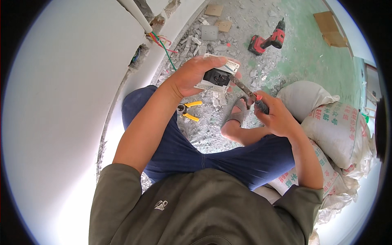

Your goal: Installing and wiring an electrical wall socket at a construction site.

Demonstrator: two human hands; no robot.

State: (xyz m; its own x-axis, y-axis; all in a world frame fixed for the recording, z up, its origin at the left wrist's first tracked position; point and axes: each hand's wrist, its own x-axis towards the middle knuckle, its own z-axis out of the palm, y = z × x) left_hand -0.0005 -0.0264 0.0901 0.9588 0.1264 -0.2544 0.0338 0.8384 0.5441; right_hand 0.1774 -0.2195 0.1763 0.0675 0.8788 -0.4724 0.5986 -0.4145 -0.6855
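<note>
Gripping socket module (pixel 218 77), left hand (pixel 196 75); right hand (pixel 275 116) clenches screwdriver (pixel 247 92), tip hidden.

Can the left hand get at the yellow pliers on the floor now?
Probably not yet: the left hand is holding the socket. The pliers lie uncovered just below it.

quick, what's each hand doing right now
Left hand: closed on a white socket module with a black back.
Right hand: closed on a screwdriver, its tip at the module.
</note>
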